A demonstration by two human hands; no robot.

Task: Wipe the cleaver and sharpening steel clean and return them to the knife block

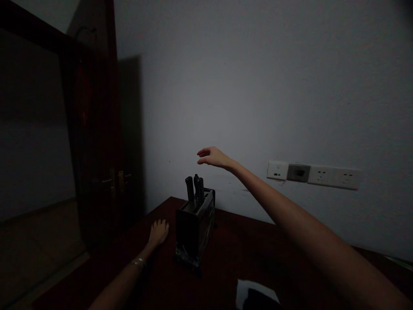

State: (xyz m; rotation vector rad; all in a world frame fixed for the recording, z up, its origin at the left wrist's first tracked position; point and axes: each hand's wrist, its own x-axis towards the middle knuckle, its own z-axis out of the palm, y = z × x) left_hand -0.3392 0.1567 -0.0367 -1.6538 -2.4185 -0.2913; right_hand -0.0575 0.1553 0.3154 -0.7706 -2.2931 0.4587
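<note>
A dark knife block stands upright on the reddish-brown table. Several black knife handles stick up out of its top. Above and slightly behind these handles, my right hand hangs in the air with fingers and thumb apart, holding nothing and touching nothing. My left hand lies flat on the tabletop, left of the block and apart from it. Its fingers are stretched out, and a bracelet circles the wrist. The blades are hidden inside the block.
A white and black item lies at the table's near edge. On the pale wall behind is a row of sockets. At the left stands an open dark red door with a metal handle. The room is dim.
</note>
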